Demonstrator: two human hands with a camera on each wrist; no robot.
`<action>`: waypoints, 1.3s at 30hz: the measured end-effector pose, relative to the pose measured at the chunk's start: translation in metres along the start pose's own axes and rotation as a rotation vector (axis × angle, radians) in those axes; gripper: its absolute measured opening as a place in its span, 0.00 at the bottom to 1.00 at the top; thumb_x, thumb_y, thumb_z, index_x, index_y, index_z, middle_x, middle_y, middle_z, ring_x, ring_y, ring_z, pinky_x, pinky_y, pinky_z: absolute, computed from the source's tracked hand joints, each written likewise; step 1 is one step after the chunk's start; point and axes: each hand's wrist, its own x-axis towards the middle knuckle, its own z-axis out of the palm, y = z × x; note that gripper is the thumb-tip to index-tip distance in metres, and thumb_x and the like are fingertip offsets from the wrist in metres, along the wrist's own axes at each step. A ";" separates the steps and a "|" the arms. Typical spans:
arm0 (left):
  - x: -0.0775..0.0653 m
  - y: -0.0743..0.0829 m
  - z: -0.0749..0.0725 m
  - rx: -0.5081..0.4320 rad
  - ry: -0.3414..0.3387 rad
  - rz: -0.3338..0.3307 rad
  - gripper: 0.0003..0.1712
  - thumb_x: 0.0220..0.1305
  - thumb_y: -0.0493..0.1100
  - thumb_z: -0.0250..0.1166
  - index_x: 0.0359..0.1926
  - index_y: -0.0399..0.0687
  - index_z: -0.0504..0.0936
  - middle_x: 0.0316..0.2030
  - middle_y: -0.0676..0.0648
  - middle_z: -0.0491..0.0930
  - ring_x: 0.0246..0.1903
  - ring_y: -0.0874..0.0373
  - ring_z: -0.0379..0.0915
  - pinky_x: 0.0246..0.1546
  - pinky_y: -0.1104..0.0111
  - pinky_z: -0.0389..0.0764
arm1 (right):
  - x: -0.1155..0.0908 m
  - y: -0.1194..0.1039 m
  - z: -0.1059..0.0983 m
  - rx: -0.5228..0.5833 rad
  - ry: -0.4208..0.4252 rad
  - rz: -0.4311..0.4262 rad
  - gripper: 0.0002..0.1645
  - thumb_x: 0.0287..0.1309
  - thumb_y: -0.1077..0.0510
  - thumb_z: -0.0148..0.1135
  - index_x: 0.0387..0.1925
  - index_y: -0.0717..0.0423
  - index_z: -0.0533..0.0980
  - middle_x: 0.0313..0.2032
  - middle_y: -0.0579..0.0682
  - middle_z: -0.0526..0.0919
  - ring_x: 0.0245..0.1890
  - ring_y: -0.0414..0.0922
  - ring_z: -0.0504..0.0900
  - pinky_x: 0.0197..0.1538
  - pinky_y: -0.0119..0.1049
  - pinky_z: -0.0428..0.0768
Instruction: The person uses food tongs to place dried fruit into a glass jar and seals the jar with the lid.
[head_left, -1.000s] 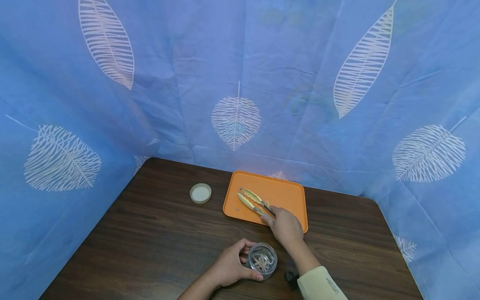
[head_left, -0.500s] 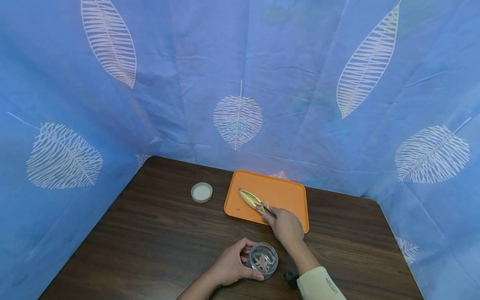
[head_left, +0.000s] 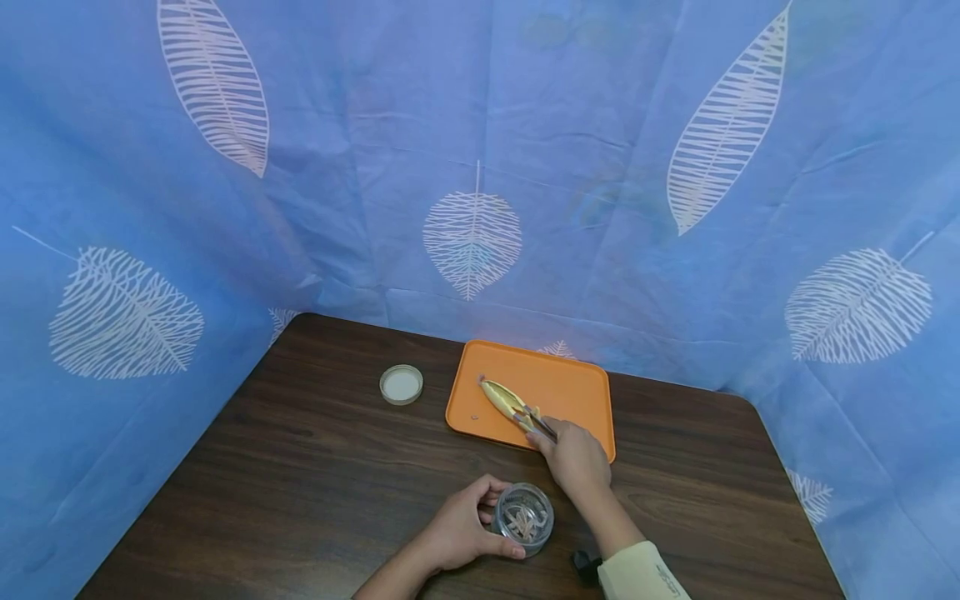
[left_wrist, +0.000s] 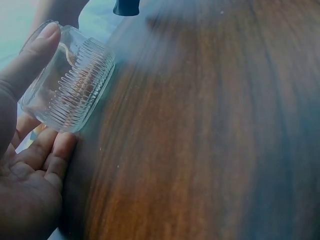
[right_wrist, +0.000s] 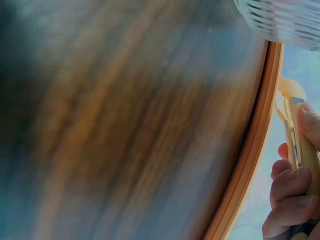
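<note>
My left hand (head_left: 461, 529) holds a round clear jar (head_left: 550, 527), thumb on the near side and fingers behind. Inside it lie several thin pale strips (head_left: 525, 523). The left wrist view shows the ribbed wall of the jar (left_wrist: 82, 82) close to the dark wood. With my right hand (head_left: 577, 457) I grip yellow-tipped tongs (head_left: 504, 400) by their handles, squeezed so that the two tips meet. They reach over an orange tray (head_left: 573, 392). A tiny pinkish bit (head_left: 481, 379) shows right at the tips, and another small bit (head_left: 474, 417) lies on the tray nearer the front.
A round lid (head_left: 401, 385) with a pale inside rests left of the tray on the dark wooden table (head_left: 315, 467). A small black object (head_left: 585, 567) is by my right sleeve (head_left: 641, 573). Behind the table hangs a blue leaf-patterned cloth (head_left: 360, 167).
The tongs' tips, apart a second ago, have come together over the tray. My left hand and the jar have stayed in place.
</note>
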 end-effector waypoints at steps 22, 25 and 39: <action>-0.003 0.001 -0.001 0.024 0.003 0.012 0.41 0.49 0.48 0.90 0.63 0.58 0.81 0.54 0.52 0.86 0.48 0.65 0.79 0.51 0.73 0.81 | -0.058 0.019 -0.017 0.057 0.082 -0.008 0.31 0.67 0.40 0.75 0.64 0.49 0.85 0.57 0.58 0.91 0.53 0.63 0.91 0.51 0.63 0.87; -0.002 0.001 -0.001 0.023 0.003 0.020 0.40 0.49 0.47 0.90 0.63 0.58 0.81 0.54 0.52 0.86 0.48 0.65 0.79 0.51 0.73 0.81 | -0.072 0.024 -0.018 0.064 0.102 -0.016 0.30 0.66 0.41 0.76 0.64 0.49 0.86 0.55 0.58 0.92 0.51 0.62 0.92 0.49 0.62 0.87; 0.000 0.000 0.002 0.020 0.013 0.021 0.40 0.49 0.47 0.90 0.63 0.56 0.81 0.54 0.51 0.87 0.48 0.65 0.77 0.51 0.74 0.80 | -0.120 0.040 -0.035 0.129 0.106 0.064 0.29 0.66 0.43 0.77 0.64 0.49 0.85 0.59 0.61 0.90 0.58 0.64 0.89 0.57 0.66 0.85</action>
